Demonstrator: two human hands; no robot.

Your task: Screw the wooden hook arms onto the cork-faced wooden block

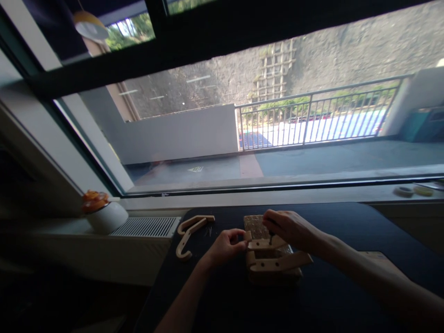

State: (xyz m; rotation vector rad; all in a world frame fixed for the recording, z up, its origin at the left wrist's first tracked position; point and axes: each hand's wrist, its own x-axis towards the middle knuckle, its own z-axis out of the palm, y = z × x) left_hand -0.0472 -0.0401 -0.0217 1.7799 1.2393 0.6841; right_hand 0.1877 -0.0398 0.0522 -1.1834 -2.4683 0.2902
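On the dark table lies a brown block [252, 223] that looks wrapped in shiny film. Two pale wooden hooks with drilled holes rest on it: a farther hook [260, 245] and a nearer hook [272, 265]. My left hand [225, 247] pinches the curved left end of the farther hook between thumb and fingers. My right hand [290, 225] is closed around a screwdriver [271, 238], its handle hidden by my fingers. The dark shaft points down at a hole in that same hook. Whether its tip sits on a screw I cannot tell.
Two loose wooden hooks [187, 235] lie at the table's left, with several small screws [208, 231] beside them. A flat pale item [378, 259] is partly behind my right forearm. Beyond the table [222, 296] are a windowsill, a vent and a white pot [108, 217].
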